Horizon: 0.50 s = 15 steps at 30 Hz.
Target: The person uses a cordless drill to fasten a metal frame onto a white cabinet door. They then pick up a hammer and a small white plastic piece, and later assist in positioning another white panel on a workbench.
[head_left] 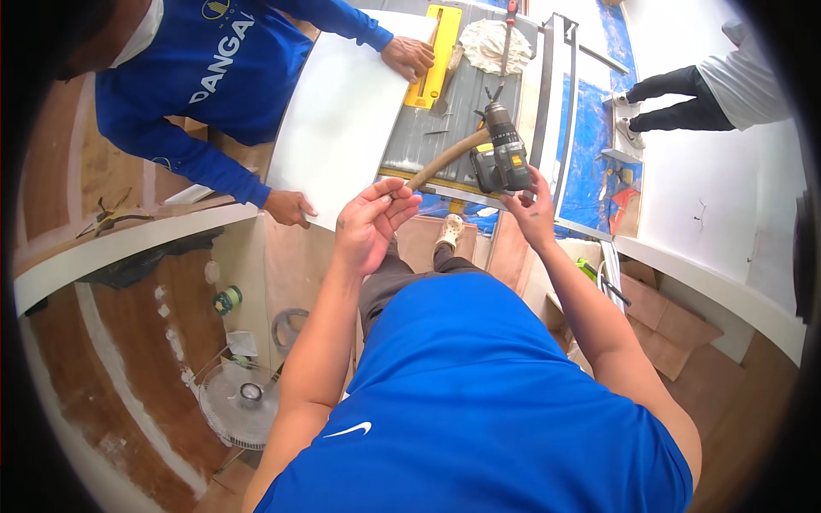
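My left hand (373, 224) is turned palm up over the near edge of the grey worktop (409, 141). Its thumb and forefinger are pinched, and whatever is between them is too small to make out. Just beyond the fingertips ends the wooden handle (446, 161) of a tool lying on the worktop. A black and yellow cordless drill (506, 141) rests there too, partly over the far end of that handle. At the drill's near end is my right hand (534, 212), thumb and fingers apart, the fingertips close to or touching it.
A co-worker in blue has one hand on a white panel (342, 94) and the other by a yellow plate (438, 56). A crumpled cloth (489, 47) and red-handled screwdriver (509, 34) lie beyond. Metal rails (569, 120) flank the right; a fan (244, 395) stands lower left.
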Each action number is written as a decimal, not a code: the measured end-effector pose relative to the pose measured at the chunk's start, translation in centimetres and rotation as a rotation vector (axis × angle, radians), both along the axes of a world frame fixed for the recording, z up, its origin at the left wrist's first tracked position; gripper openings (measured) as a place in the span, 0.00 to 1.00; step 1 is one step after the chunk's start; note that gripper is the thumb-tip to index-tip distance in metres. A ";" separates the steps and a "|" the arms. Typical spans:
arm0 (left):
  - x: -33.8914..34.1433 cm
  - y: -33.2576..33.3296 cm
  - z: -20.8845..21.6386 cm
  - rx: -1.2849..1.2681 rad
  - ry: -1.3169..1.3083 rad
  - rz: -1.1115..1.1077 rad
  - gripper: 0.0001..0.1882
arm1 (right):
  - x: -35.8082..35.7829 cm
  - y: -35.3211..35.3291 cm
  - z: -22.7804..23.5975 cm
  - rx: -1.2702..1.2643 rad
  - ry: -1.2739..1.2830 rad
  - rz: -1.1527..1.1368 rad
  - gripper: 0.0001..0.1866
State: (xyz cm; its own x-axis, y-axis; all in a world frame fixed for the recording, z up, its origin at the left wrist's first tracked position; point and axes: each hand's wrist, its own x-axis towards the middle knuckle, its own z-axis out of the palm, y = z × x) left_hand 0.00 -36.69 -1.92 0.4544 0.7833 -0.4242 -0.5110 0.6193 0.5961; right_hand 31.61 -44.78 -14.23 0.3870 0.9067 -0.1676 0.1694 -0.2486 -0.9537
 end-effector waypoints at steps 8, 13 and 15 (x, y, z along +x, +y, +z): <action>-0.5 -2.1 1.9 0.034 0.252 -0.027 0.13 | -2.2 4.4 -2.7 0.155 -0.122 0.010 0.20; -2.9 -3.4 0.4 -0.003 0.181 0.029 0.14 | -1.7 5.3 -3.1 0.142 0.070 0.012 0.15; -3.4 -3.8 0.0 0.002 0.184 0.040 0.14 | -1.0 5.7 -2.9 0.112 0.195 -0.014 0.17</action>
State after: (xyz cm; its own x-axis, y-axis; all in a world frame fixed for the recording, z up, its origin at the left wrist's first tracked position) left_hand -3.40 -40.51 -1.91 0.3382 0.7998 -0.4959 -0.4176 0.5998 0.6826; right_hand 30.57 -39.09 -17.11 0.3696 0.9188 -0.1388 -0.0235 -0.1401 -0.9899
